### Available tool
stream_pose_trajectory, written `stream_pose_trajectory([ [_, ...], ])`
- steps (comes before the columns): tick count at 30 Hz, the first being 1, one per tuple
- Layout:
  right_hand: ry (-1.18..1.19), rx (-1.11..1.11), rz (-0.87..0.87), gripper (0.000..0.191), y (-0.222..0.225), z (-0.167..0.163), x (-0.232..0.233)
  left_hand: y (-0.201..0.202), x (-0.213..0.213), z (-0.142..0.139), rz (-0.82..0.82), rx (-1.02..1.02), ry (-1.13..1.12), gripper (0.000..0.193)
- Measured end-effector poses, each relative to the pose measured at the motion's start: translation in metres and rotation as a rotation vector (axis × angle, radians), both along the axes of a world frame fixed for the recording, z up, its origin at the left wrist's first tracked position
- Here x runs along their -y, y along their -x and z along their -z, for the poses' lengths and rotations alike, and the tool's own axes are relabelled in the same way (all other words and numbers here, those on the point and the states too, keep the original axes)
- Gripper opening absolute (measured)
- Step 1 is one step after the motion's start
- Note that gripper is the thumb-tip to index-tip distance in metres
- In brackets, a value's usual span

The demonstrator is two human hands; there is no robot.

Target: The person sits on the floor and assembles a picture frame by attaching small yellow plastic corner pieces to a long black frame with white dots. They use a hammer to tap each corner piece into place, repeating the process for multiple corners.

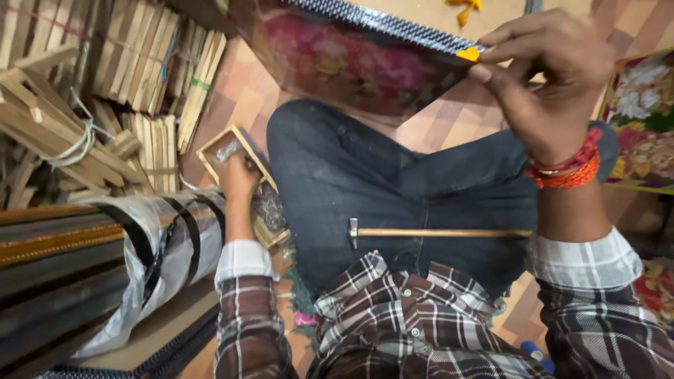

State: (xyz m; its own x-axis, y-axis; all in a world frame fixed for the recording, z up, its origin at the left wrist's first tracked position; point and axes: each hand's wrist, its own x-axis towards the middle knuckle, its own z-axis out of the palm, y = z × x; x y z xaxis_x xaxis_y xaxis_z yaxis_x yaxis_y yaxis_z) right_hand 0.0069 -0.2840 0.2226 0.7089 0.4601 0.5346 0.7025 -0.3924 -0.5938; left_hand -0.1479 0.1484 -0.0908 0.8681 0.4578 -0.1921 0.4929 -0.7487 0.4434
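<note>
Under right hand [544, 77]: frame corner [469, 53].

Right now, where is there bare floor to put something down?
A floor strip lies bare between the wood bundles and the knee. More shows below the frame, beside the right hand. The left side is crowded: the left hand is in the box beside wrapped mouldings.

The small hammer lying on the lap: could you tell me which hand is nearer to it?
Left. The left hand is in the small wooden box just beside the hammer; the right hand grips the picture frame higher up.
</note>
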Motion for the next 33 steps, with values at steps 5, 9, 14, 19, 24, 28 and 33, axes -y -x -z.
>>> stream_pose_trajectory([
  [5, 0.030, 0.119, -0.066, 0.010, -0.001, 0.009, 0.007, 0.003, -0.003, -0.006, 0.047, 0.093, 0.069, 0.014],
  [9, 0.023, 0.116, -0.008, 0.010, 0.003, 0.013, 0.004, 0.005, -0.003, -0.005, 0.090, 0.135, 0.028, 0.021],
  [14, -0.001, 0.135, 0.037, 0.017, 0.011, 0.013, -0.001, 0.001, -0.005, -0.002, 0.022, 0.086, 0.046, 0.013],
  [19, -0.090, 0.061, 0.094, 0.018, 0.015, 0.018, -0.007, 0.002, -0.001, -0.025, -0.108, 0.261, 0.145, 0.008],
  [24, -0.092, 0.104, 0.074, 0.018, 0.021, 0.019, -0.009, -0.028, 0.038, -0.114, -0.131, 0.709, 0.590, 0.008],
  [28, -0.019, 0.167, 0.141, 0.021, 0.029, 0.018, -0.012, -0.052, 0.111, -0.216, 0.192, 0.757, 0.652, 0.025],
  [33, -0.079, 0.135, 0.131, 0.019, 0.037, 0.022, -0.014, -0.100, 0.185, -0.303, 0.695, 0.983, 0.274, 0.016],
])
